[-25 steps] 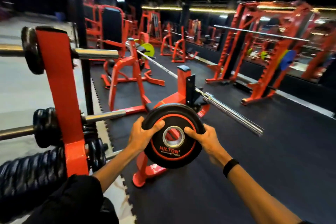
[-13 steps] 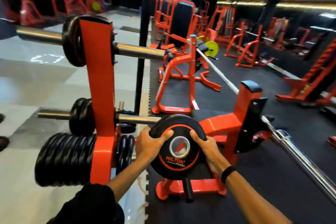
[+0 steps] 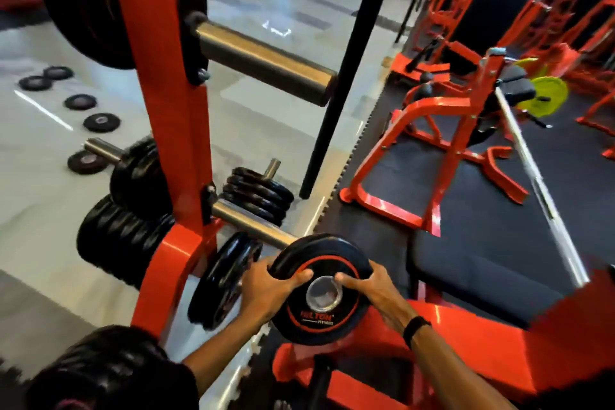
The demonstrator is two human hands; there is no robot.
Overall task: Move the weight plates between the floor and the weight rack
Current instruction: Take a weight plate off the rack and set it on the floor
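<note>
I hold a small black weight plate (image 3: 327, 306) with a red ring and a steel centre hole, my left hand (image 3: 269, 289) on its left edge and my right hand (image 3: 369, 289) on its right. It sits right at the tip of the rack's middle steel peg (image 3: 253, 223). The orange weight rack (image 3: 173, 130) stands at the left. Black plates hang on it: a pair (image 3: 223, 280) just left of my hands, a stack (image 3: 256, 193) behind the peg, and more (image 3: 123, 236) on the far side. A long upper peg (image 3: 266, 60) is bare.
Several small black plates (image 3: 100, 122) lie on the grey floor at the left. A black pole (image 3: 342, 76) stands behind the rack. An orange bench frame (image 3: 432, 156) with a barbell (image 3: 539, 190) and a yellow-green plate (image 3: 545, 96) sits on the black mat at the right.
My view has turned left and dropped toward the rack. The plate in both hands has come down close to the tip of the middle peg.
</note>
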